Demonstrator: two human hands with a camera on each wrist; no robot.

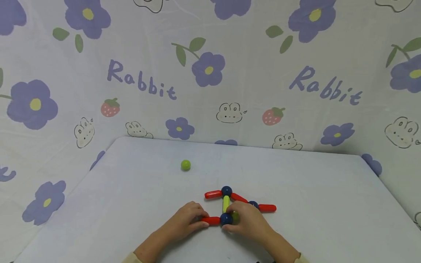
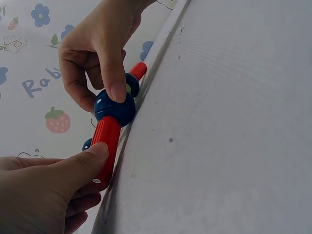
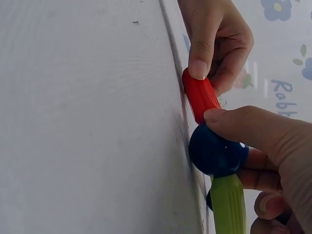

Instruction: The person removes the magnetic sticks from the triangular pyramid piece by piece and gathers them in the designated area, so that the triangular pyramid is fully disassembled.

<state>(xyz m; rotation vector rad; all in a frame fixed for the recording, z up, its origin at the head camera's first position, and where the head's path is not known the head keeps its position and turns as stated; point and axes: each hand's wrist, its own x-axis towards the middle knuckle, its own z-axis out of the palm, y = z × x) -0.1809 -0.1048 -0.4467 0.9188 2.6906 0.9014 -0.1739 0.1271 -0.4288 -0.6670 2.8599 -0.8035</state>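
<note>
My left hand (image 1: 189,221) grips the outer end of a red magnetic rod (image 1: 212,220), thumb on top. The rod's other end touches a blue ball (image 1: 226,219), which my right hand (image 1: 248,223) pinches between thumb and fingers. On the ball's opposite side from the red rod, a green rod (image 3: 228,204) joins it, mostly covered by the right hand in the head view. A yellow-green rod (image 1: 226,204) runs from this ball to a farther blue ball (image 1: 226,191). That far ball carries a red rod on its left (image 1: 213,194) and another on its right (image 1: 239,198).
Behind the right hand, a third blue ball (image 1: 253,204) links to a red rod (image 1: 267,208) pointing right. A loose green ball (image 1: 185,165) lies farther back on the white table (image 1: 144,175). Patterned cloth (image 1: 250,84) hangs behind the table.
</note>
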